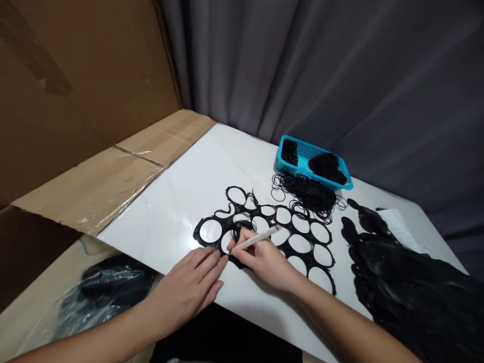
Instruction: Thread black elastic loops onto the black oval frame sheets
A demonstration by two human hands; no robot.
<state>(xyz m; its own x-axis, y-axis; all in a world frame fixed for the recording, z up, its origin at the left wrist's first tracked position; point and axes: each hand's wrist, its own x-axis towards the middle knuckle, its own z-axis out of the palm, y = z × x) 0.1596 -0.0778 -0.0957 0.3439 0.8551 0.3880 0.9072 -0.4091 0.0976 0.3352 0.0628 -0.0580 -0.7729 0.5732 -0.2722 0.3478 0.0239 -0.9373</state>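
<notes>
A flat black sheet with several large round holes [279, 212] lies on the white table. My right hand [260, 254] grips a slim white pen-like tool [259, 238], its tip down at the sheet's near edge. Thin black rings [242, 229] are bunched beside those fingers; whether the fingers also hold some is hidden. My left hand [194, 275] lies flat with fingers stretched out, its fingertips on the near left edge of the sheet, close to the tool's tip.
Behind the sheet is a loose heap of thin black rings [308, 194]. A blue basket [313, 151] holds more black bundles. At the right lies a large pile of black sheets [408, 287] by a white paper [403, 229]. Cardboard [124, 171] borders the left; a plastic bag [106, 292] sits below.
</notes>
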